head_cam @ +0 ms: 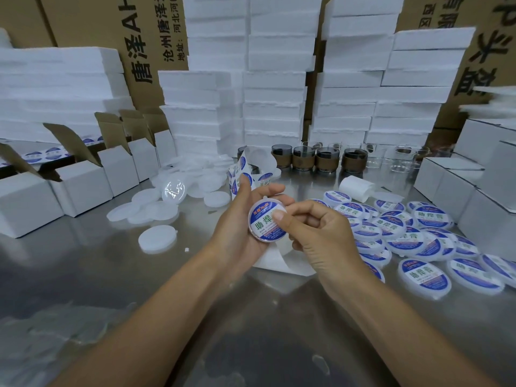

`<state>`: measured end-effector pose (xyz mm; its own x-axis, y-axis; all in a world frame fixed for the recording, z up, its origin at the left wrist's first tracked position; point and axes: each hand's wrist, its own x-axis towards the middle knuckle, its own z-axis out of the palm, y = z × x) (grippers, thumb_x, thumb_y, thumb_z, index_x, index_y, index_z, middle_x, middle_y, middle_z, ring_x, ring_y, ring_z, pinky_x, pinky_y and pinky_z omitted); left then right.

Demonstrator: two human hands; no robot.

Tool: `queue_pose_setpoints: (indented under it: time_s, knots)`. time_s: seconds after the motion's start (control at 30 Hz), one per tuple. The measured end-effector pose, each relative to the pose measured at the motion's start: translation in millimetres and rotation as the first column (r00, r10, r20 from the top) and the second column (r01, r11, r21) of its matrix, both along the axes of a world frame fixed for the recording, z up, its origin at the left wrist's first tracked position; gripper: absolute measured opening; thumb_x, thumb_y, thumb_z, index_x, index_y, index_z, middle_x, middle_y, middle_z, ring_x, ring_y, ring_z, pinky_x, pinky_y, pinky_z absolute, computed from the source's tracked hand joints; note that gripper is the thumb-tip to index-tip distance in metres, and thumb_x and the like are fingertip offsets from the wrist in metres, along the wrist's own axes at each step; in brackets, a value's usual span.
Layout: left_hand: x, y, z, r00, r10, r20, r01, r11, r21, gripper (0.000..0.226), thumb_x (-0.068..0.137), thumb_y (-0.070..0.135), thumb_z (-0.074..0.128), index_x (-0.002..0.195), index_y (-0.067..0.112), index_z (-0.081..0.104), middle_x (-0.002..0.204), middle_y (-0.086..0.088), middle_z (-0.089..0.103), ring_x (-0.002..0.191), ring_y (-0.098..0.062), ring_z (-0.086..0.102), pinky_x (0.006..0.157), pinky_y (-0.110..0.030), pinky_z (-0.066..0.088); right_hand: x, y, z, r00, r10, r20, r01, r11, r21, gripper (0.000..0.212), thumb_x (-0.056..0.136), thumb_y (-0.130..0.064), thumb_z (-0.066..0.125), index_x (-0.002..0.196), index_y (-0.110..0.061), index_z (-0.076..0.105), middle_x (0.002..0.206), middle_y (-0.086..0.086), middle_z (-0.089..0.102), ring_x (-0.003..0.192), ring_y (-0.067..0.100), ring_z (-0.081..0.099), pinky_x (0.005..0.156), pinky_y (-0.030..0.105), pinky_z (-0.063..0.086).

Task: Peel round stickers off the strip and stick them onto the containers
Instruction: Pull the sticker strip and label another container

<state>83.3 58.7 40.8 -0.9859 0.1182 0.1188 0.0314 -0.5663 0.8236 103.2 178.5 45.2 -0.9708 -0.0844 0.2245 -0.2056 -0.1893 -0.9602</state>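
Above the steel counter (pixel 111 275), near its front edge, our left hand (pixel 243 227) cups the container (pixel 265 233), fingers curled round it, with the sticker strip (pixel 240 174) rising behind the thumb. Our right hand (pixel 321 238) pinches the container's rim, thumb pressing its round sticker (pixel 259 219). Labelled containers (pixel 418 236) crowd the right edge and bare lids (pixel 156 210) lie to the left. Foam blocks (pixel 273 101) line the far edge.

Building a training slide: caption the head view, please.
Left hand holds a round white plastic container while the right hand presses a blue-and-white round sticker onto it.

blue-and-white sticker (pixel 265 222), translucent white lids (pixel 157 238)
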Motion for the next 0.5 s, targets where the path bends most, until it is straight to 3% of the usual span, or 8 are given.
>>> queue_pose_setpoints:
  time_s: [0.3,0.5]
  knots:
    - [0.7,-0.2,-1.2,0.998,-0.033,-0.044,0.031,0.999,-0.035,0.056,0.079,0.056,0.037,0.097,0.007,0.058,0.074,-0.005,0.069,0.069,-0.015,0.067,0.067,-0.025,0.055,-1.0,-1.9,-2.0,0.999,-0.027,0.023,0.027,1.000,-0.005,0.014,0.075,-0.011,0.074,0.067,-0.014,0.063,0.052,-0.002,0.060,0.042,0.004,0.047,0.044,0.015,0.042]
    - [1.4,-0.5,-1.9,0.999,-0.039,-0.034,0.037,0.998,-0.045,0.054,0.082,0.054,0.038,0.097,0.007,0.060,0.076,-0.005,0.069,0.070,-0.015,0.067,0.066,-0.025,0.055,-1.8,-1.3,-3.3,0.999,-0.030,0.024,0.030,1.000,0.000,0.014,0.077,-0.010,0.073,0.068,-0.012,0.062,0.050,-0.003,0.059,0.041,0.005,0.046,0.043,0.016,0.041]
